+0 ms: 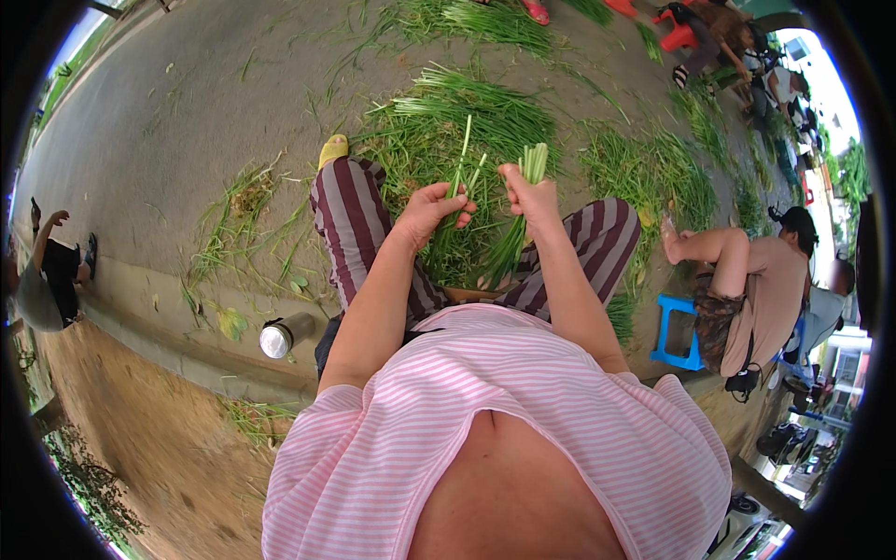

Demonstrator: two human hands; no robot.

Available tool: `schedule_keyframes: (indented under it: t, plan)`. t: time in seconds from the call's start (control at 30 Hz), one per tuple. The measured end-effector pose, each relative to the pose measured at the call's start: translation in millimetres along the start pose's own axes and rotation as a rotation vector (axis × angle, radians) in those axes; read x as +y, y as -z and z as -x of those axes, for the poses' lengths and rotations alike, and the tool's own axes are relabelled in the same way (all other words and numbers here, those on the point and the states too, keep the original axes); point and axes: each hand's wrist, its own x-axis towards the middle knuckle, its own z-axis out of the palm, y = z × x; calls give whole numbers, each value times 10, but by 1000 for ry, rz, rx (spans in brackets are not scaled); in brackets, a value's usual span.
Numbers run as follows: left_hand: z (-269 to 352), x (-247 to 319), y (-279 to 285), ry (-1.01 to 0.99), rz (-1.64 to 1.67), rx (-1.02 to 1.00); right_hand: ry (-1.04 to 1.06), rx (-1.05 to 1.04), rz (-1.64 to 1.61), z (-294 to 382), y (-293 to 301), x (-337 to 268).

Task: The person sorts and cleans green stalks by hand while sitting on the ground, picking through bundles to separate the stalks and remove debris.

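Between my knees, my left hand grips a few long green stalks with pale stems, their leafy ends hanging down. Close beside it, my right hand is closed around a thicker bunch of the same stalks, pale cut-looking ends up and green leaves pointing down towards my lap. The two hands are apart. Beneath and beyond them lies a large heap of green stalks on the pavement, with loose, tangled leaves nearer my left knee.
A metal flask stands left of me near the kerb. Scattered leaves lie on the left. More green piles spread to the right, where a person sits by a blue plastic stool. Another person is at far left.
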Motion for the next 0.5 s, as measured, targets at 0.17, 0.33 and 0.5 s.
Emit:
schedule_keyframes:
  t: [0.17, 0.33, 0.5]
  plan:
    - [-34, -62, 39, 4, -154, -74, -24, -20, 74, -7, 66, -173]
    - [-14, -52, -13, 24, -133, -75, -98, -129, 108, -9, 52, 0]
    - [-19, -46, 22, 28, -133, -50, -15, 15, -22, -73, 151, 52]
